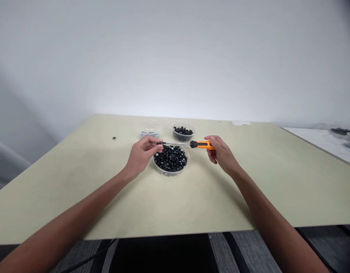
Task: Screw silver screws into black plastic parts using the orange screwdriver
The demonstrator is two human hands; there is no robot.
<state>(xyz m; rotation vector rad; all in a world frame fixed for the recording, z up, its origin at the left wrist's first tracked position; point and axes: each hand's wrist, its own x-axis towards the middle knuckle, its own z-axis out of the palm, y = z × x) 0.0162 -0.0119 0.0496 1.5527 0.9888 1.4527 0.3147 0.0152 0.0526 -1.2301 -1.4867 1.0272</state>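
Note:
My right hand (218,151) grips the orange and black handle of a screwdriver (202,145), held level with its shaft pointing left. The shaft's tip reaches the fingertips of my left hand (143,151), which pinch a small black part (159,143); its exact kind is too small to tell. Just below the shaft stands a clear round tub (171,173) filled with small black plastic parts (171,159), a few showing a pale metallic spot. My left fingers are over the tub's left rim.
Behind are a clear tub of small silvery pieces, perhaps screws (149,134), and another tub of black parts (183,132). One black piece (114,138) lies at left on the table (129,216). A white object (240,123) sits near the wall (175,60).

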